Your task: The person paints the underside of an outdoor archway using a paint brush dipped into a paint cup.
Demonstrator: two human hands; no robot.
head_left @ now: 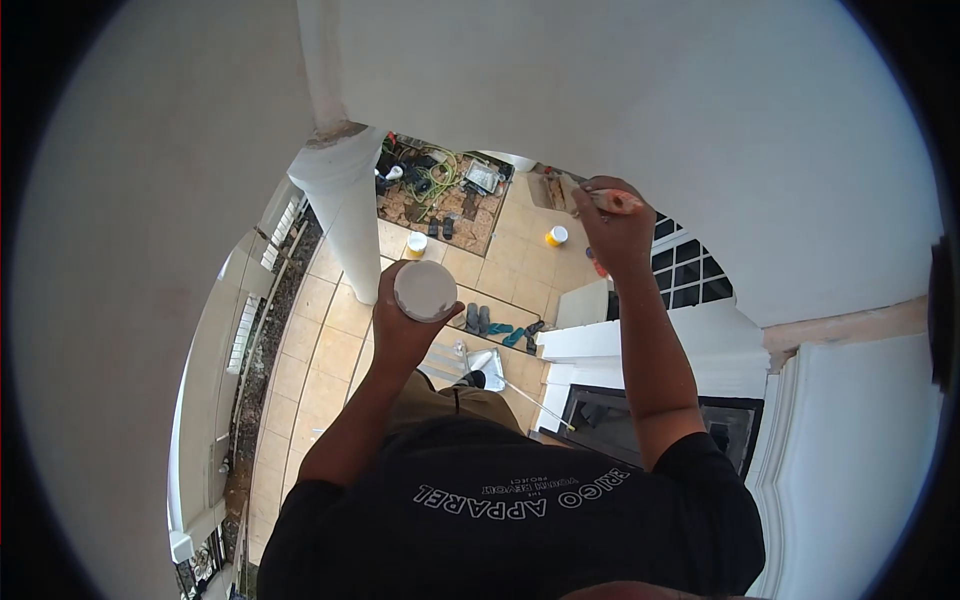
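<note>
My left hand (402, 325) is wrapped round a round paint cup (426, 291), held up in front of my chest with pale paint across its top. To the right, my right hand (620, 235) is raised and closed round a paintbrush (617, 201). The brush's handle end points right and its wide bristle end points left, close under the edge of the white ceiling (560, 80) in this view. My fingers cover the middle of the brush.
Far below lies a tiled floor (320, 345). On it stand two small paint tubs (557, 236), several slippers (480, 318) and a paint tray (486, 368). A white column (345, 220) rises at left. A green hose (435, 178) lies among clutter; a barred window (690, 265) is at right.
</note>
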